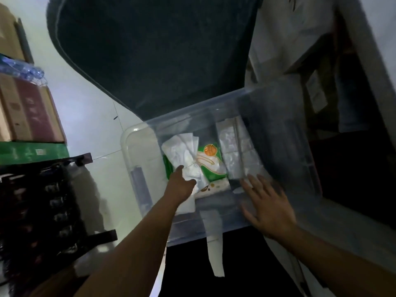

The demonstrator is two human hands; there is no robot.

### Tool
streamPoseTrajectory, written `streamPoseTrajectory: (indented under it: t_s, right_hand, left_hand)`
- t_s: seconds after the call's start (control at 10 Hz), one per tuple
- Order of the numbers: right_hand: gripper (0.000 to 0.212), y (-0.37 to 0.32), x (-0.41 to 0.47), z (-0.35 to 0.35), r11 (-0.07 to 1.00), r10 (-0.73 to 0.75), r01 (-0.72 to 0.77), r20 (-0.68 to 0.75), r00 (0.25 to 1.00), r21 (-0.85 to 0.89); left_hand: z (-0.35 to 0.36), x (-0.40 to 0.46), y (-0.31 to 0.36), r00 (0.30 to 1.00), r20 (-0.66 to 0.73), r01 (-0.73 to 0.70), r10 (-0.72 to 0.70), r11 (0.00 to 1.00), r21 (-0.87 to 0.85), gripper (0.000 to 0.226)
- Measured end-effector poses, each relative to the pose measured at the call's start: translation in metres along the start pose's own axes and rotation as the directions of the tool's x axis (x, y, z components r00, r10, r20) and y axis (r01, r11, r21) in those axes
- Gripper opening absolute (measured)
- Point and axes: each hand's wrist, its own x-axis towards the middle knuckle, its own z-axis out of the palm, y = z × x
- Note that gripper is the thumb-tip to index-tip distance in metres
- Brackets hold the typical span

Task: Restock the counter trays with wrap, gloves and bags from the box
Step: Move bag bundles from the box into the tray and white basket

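Restocking looks barely begun: left hand (182,185) clamps white bags (184,155) inside the box (137,159), right hand (267,209) spread, empty.

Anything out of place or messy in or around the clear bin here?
A white strip hangs loose over the near wall of the clear bin, trailing down outside. Inside, the white plastic bundle under the left hand lies crumpled over a green packet. No spill or damage shows.
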Motion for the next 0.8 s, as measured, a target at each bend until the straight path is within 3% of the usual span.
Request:
streamPoseTrajectory:
  t_s: [0.1,0.2,0.3,0.4,0.5,0.6,0.7,0.8]
  right_hand:
    - [0.066,0.001,0.001,0.005,1.000,-0.003,0.002,-0.110,0.994,-0.015]
    - [0.065,0.001,0.002,0.006,1.000,0.003,-0.003,-0.129,0.992,-0.002]
    - [0.064,0.003,0.002,0.006,1.000,-0.005,0.004,-0.139,0.990,-0.012]
    - [0.065,0.004,0.003,0.007,1.000,-0.003,0.002,-0.122,0.993,-0.006]
    - [0.065,0.003,0.003,0.005,1.000,0.012,-0.011,-0.079,0.997,0.002]
    - [0.064,0.003,0.003,0.008,1.000,0.018,-0.017,-0.067,0.998,0.010]
    - [0.065,0.005,0.004,0.011,1.000,0.020,-0.019,-0.072,0.997,0.014]
    - [0.066,0.006,0.004,0.011,1.000,0.026,-0.025,-0.055,0.998,0.017]
  left_hand:
    - [0.013,0.045,0.002,0.971,-0.097,0.175,-0.220,0.922,-0.345,0.082]
    - [0.014,0.075,0.002,0.903,-0.140,0.265,-0.406,0.783,-0.562,0.066]
    - [0.011,0.092,0.000,0.859,-0.082,0.347,-0.505,0.693,-0.632,0.047]
    - [0.012,0.095,0.002,0.866,-0.013,0.369,-0.501,0.655,-0.660,0.045]
    - [0.009,0.092,0.010,0.967,0.008,0.247,-0.254,0.933,-0.261,0.047]
    - [0.016,0.100,0.029,0.905,0.053,0.363,-0.422,0.701,-0.614,0.044]
    - [0.018,0.090,0.042,0.936,-0.137,0.261,-0.324,0.900,-0.348,0.044]
    - [0.020,0.061,0.055,0.902,-0.025,0.184,-0.430,0.436,-0.881,0.043]
